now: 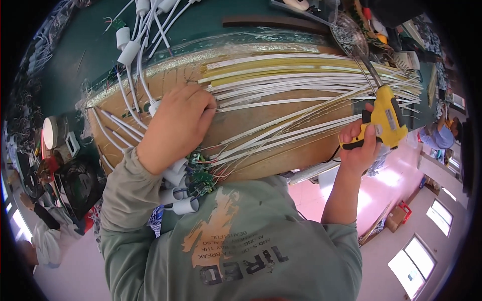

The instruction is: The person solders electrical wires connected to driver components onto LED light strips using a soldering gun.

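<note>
My right hand (360, 143) is closed around the handle of a yellow soldering gun (386, 118), its slim metal end pointing away from me over the right ends of the strips. On the left side of the board, my left hand (182, 120) is closed with curled fingertips at the left ends of several thin white and yellow LED strips (281, 83). What it pinches is hidden under the fingers. Beside my left wrist lie white cables (120, 125). White plastic cylinders (185, 205) and small green circuit boards (202, 176) with fine wires sit at the near edge.
A brown board (266, 168) lies on the dark green table (201, 22). More cables with white cylindrical connectors (129, 51) are at the far left. A clear bin (306, 12) and a dark bar (271, 22) stand at the back. Another person (50, 236) is at lower left.
</note>
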`<state>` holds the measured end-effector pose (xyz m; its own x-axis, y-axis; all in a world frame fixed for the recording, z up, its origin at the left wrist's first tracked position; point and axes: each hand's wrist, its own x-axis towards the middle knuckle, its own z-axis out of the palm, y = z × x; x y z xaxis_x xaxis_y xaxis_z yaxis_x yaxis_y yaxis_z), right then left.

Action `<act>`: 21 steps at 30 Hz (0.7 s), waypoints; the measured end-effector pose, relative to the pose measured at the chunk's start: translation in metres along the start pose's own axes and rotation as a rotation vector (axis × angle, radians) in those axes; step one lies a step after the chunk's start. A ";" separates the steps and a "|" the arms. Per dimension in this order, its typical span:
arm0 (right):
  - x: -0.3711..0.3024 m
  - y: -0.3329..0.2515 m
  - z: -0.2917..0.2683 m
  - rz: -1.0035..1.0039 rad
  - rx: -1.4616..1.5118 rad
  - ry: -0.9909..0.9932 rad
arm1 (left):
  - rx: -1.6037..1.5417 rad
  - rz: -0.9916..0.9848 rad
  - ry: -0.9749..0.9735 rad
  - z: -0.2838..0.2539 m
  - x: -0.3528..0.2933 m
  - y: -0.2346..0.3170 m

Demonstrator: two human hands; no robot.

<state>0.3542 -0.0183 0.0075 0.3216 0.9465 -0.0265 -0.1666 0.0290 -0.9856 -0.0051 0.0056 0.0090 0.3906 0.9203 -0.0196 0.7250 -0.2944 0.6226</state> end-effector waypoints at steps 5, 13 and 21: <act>-0.051 0.010 0.018 0.153 0.118 -0.334 | 0.009 0.039 0.027 -0.001 0.001 0.000; -0.094 0.016 0.029 0.471 0.063 -0.577 | 0.048 0.090 0.027 0.002 0.001 -0.003; -0.096 0.022 0.027 0.401 -0.080 -0.615 | 0.082 0.140 0.017 0.002 -0.001 -0.005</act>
<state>0.2941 -0.0994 -0.0069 -0.3341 0.8893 -0.3123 -0.0858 -0.3586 -0.9295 -0.0078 0.0060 0.0049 0.4819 0.8729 0.0769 0.7081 -0.4396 0.5527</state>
